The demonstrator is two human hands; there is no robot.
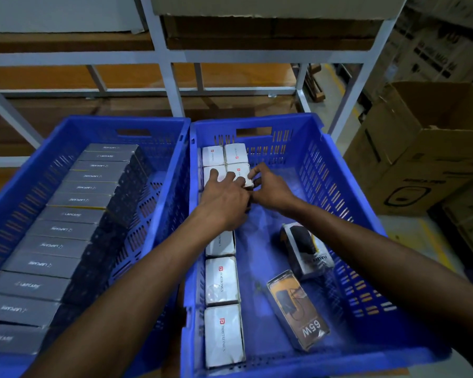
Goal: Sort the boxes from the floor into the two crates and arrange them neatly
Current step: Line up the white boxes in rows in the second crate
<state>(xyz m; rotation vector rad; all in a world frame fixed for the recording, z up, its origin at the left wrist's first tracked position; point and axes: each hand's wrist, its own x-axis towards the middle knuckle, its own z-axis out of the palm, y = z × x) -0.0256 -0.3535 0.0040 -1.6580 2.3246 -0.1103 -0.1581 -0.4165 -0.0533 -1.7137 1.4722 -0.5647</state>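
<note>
Two hands meet on one small white box [241, 169] at the far left of the right crate [327, 184]. My left hand [224, 197] lies flat, fingers straight, pressing its top and its neighbour's. My right hand [271, 189] pinches its right edge with curled fingers. It sits just beyond both palms, touching the far pair [224, 155]. The white row [221, 282] runs near to far along the left wall. The 65W box [298, 309] and another loose box [309, 249] lie near right, likelier work for my right hand.
</note>
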